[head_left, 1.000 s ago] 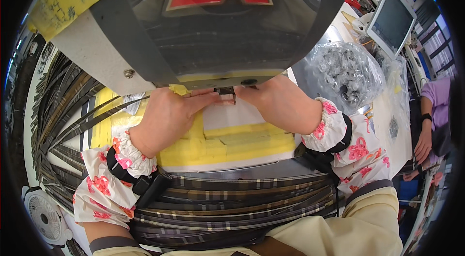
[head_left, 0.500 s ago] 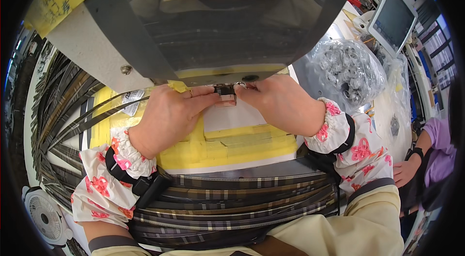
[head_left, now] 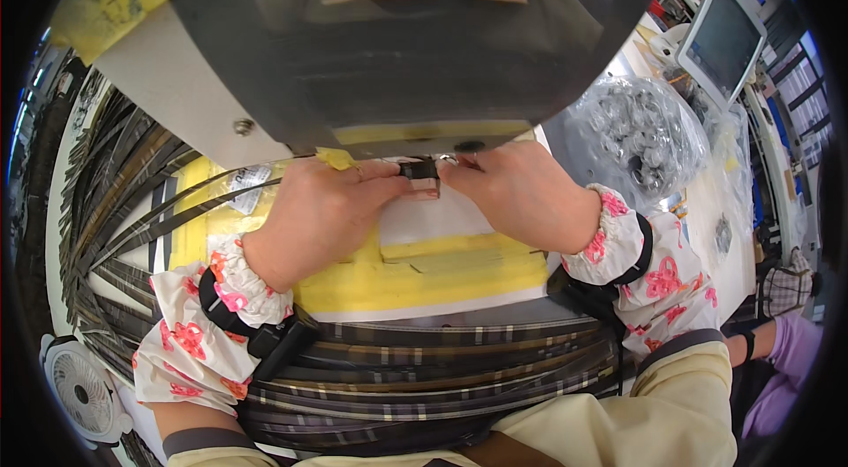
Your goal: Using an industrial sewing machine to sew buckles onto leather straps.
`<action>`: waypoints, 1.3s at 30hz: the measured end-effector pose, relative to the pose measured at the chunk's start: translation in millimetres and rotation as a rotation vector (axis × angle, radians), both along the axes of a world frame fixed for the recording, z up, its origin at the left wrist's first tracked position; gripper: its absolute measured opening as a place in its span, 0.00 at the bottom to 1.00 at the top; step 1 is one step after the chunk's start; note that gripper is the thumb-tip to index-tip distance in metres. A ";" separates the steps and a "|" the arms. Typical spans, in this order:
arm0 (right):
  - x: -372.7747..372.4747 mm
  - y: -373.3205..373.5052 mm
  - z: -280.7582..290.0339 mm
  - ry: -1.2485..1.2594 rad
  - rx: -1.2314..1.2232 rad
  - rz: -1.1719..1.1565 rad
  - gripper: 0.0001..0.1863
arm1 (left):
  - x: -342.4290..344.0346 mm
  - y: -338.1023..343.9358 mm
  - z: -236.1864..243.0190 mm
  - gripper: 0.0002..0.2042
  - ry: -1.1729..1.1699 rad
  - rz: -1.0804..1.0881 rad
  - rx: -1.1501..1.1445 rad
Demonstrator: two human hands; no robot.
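Observation:
Beneath the dark machine head [head_left: 424,69], my two hands come close together over the yellow-taped work plate [head_left: 442,277]. My left hand [head_left: 318,211] is closed, its fingertips pressing a narrow dark strap [head_left: 419,169]. Its long tail seems to run out past that hand to the left. At the strap's other end, my right hand [head_left: 521,197] pinches it between thumb and fingers. A small shiny metal piece shows by the right fingertips, partly hidden. Just below the strap sits a small clear, pinkish block [head_left: 426,189].
Plaid straps [head_left: 442,370] hang across my lap, and more straps [head_left: 115,202] fan out at left. A clear bag of metal parts [head_left: 645,140] lies right, near a tablet screen [head_left: 724,38]. A small fan [head_left: 84,387] stands lower left. A co-worker's purple sleeve [head_left: 795,352] shows at right.
The view has shifted slightly, so the machine and my hands appear a little farther right. Both hands keep their hold on the strap. The co-worker's arm at right has moved lower.

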State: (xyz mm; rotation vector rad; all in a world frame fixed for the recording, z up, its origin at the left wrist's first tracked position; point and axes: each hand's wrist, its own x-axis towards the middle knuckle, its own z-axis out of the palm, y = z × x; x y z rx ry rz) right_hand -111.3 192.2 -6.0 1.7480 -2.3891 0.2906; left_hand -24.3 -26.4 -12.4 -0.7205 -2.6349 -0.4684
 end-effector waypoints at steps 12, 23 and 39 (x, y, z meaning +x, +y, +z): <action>2.3 1.4 -3.1 -0.090 -0.177 -0.015 0.11 | -9.6 0.4 -30.3 0.05 0.164 -0.004 -0.024; -4.2 -2.0 -1.4 -0.051 -0.218 0.043 0.11 | -6.3 -5.1 -21.2 0.06 0.131 0.010 -0.034; -5.2 -3.7 6.7 -0.082 -0.199 0.044 0.11 | -13.1 -2.8 -21.4 0.05 0.108 -0.044 0.040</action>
